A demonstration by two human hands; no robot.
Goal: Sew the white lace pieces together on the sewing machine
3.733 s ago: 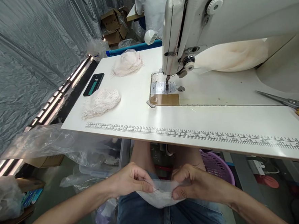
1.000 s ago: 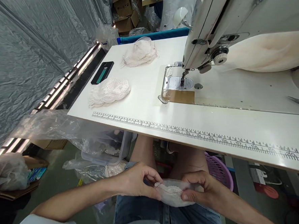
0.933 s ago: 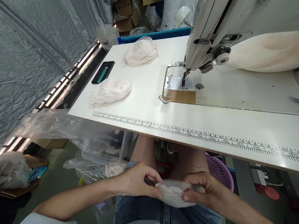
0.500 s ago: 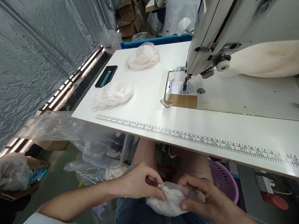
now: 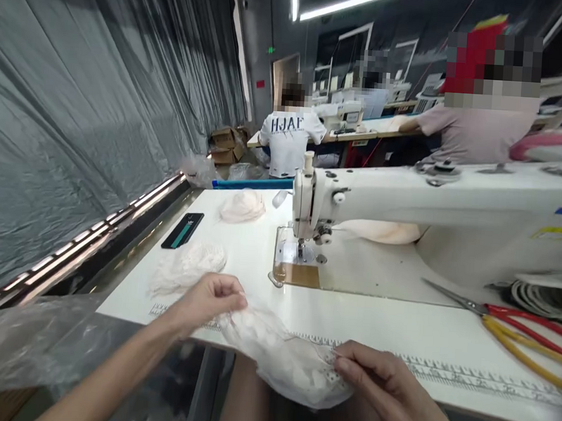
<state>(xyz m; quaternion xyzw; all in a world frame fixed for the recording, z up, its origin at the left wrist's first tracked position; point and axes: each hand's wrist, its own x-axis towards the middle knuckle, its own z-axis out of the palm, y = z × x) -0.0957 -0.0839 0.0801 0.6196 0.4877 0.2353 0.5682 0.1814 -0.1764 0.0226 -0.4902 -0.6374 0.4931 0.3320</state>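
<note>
A white lace piece [image 5: 284,357] hangs over the front edge of the white sewing table [image 5: 379,321]. My left hand [image 5: 209,301] pinches its left end above the printed ruler. My right hand [image 5: 379,385] pinches its right side, fingers curled. A white sewing machine [image 5: 405,202] stands behind, its needle area [image 5: 301,253] beyond my hands.
Two piles of lace pieces [image 5: 185,268] [image 5: 242,207] and a black phone [image 5: 182,230] lie at the table's left. Scissors [image 5: 494,309] with red and yellow handles lie at the right. Clear plastic [image 5: 25,341] spreads at lower left. Other people sit at machines behind.
My hands have risen from my lap to the table edge, carrying the lace piece. My view has tilted up, showing the room and the people behind.
</note>
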